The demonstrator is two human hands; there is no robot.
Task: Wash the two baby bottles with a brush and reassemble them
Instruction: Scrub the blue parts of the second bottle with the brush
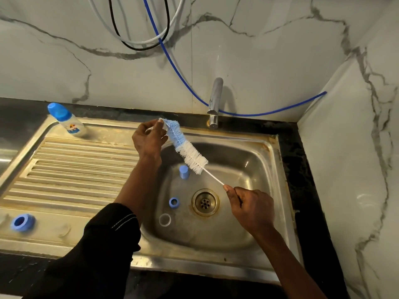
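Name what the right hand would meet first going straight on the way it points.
Likely the brush's white bristles, since the right hand points up the wire handle it pinches; beyond them, the left hand. Depth is uncertain.

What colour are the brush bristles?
On the brush, blue toward the tip, white toward the wire handle; head view.

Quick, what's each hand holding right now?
Left hand: pinches a small clear piece at the tip of the brush.
Right hand: grips the brush's wire handle.
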